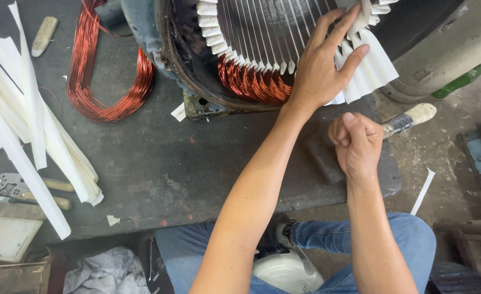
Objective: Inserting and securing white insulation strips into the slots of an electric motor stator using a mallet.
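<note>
Where white insulation paper strips [368, 65] fan from the motor stator [262, 49] on the dark workbench [158, 163]: left hand [322, 65] spread over strips, fingers open; right hand [357, 142] fisted around taped tool handle [409, 118]; copper wire coil [101, 81] well left

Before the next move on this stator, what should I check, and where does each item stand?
1. Left hand on the white slot insulation papers: ok, fingers spread over them.
2. Right hand gripping the tool with the taped handle: ok, fist shut.
3. Tool's working end: cannot tell, hidden by the hand.
4. Copper windings seated in the stator: ok, bundled at the lower rim.
5. Spare copper wire coil out of the way: ok, lies left on the bench.
</note>
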